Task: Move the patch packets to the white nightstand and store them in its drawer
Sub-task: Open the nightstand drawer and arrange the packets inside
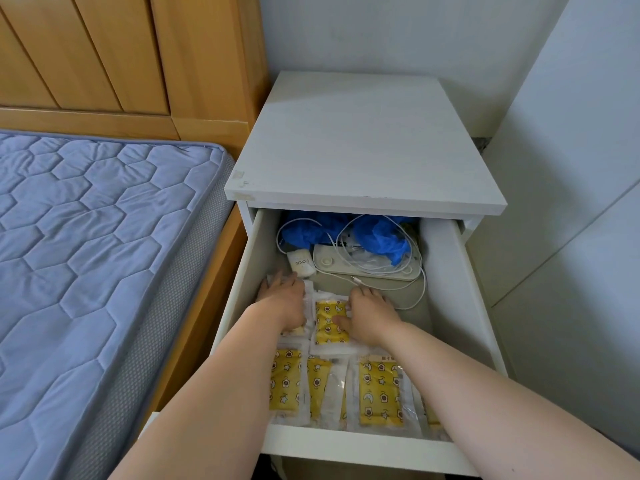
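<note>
A blue quilted mattress (86, 237) lies left of the white wooden nightstand (363, 150), whose drawer (460, 306) stands pulled out. Yellow star-printed patch packets (379, 393) cover its front. The left hand (284, 299) presses flat on some, and the right hand (370, 313), fingers straight, rests on another.

A white nightstand (363, 143) stands in the middle of the frame with its drawer (446, 271) pulled out. Yellow patch packets (381, 393) cover the drawer's lower half. The left grip (282, 299) rests flat on packets at the drawer's left side. The right grip (372, 315) lies palm down near it, thumb touching the packet between them. Higher in the drawer lie a blue bundle (377, 237), a white cable (408, 271), a flat white device (363, 270) and a small pouch (301, 265). A blue mattress (86, 237) fills the left of the frame, a wooden headboard (104, 53) the upper left.
</note>
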`<state>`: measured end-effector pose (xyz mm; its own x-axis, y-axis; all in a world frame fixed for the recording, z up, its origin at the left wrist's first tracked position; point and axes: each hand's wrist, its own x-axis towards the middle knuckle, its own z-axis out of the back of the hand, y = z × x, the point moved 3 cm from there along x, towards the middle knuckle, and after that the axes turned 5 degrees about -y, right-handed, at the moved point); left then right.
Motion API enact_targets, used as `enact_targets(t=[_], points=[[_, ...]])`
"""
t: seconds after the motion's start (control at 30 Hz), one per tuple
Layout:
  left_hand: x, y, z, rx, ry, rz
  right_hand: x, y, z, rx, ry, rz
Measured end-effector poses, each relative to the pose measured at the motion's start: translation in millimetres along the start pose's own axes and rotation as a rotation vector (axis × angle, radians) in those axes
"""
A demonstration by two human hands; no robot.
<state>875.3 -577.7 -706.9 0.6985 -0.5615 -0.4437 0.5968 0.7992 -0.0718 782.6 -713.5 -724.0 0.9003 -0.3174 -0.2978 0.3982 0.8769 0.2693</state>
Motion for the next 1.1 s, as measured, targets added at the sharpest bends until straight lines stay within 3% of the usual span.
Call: enact_targets(t=[0.17, 0.4, 0.67, 1.1], points=[[7, 6, -1, -0.028, 0.059, -0.043, 0, -2, -1, 0.079, 0.107, 0.084], [11, 8, 3, -0.015, 0.095, -0.051, 4, -4, -3, 0.103, 0.052, 0.039], [14, 7, 1, -0.028, 0.048, -0.044, 4, -1, -3, 0.041, -0.022, 0.105], [7, -14, 10, 0.033, -0.016, -0.144, 6, -5, 0, 0.237, 0.043, 0.033]])
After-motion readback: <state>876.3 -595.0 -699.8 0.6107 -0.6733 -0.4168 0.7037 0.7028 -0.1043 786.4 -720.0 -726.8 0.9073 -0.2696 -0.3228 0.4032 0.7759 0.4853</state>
